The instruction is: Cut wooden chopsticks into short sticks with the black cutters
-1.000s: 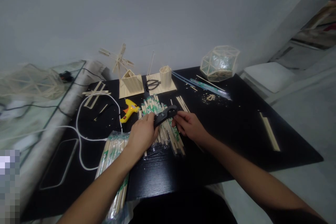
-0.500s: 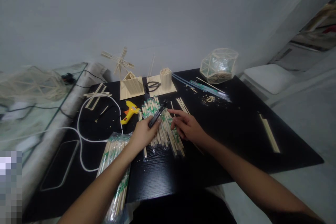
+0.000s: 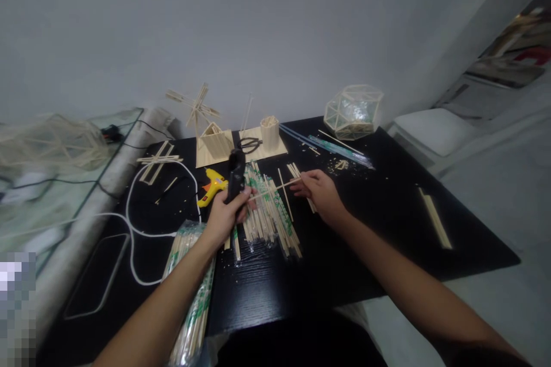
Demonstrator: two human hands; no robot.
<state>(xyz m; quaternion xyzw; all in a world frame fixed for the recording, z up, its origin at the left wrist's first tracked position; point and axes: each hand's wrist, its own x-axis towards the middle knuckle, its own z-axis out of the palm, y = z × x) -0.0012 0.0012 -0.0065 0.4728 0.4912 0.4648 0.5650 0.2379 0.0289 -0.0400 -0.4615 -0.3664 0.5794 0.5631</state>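
Note:
My left hand (image 3: 230, 212) is wrapped around a black hand tool (image 3: 236, 175), held upright over the yellow glue gun's right side; its exact kind is unclear. My right hand (image 3: 321, 195) pinches one end of a thin wooden chopstick (image 3: 279, 186). The chopstick slants down to the left, its other end at the fingers of my left hand. Under it lies a pile of chopsticks in clear wrappers with green print (image 3: 269, 215). Several loose chopsticks (image 3: 293, 170) lie beside my right hand. The yellow glue gun (image 3: 212, 187) rests left of the pile.
A bag of wrapped chopsticks (image 3: 193, 292) lies at the front left, near a white cable (image 3: 129, 241). At the back stand a stick windmill model (image 3: 215, 140), a round stick holder (image 3: 270, 133), black scissors (image 3: 249, 144) and a faceted stick frame (image 3: 355, 112). More sticks (image 3: 434, 218) lie right.
My left hand has shifted left and turned the black tool upright. My right hand, earlier pointing over the pile, has moved right and now pinches a chopstick that spans both hands.

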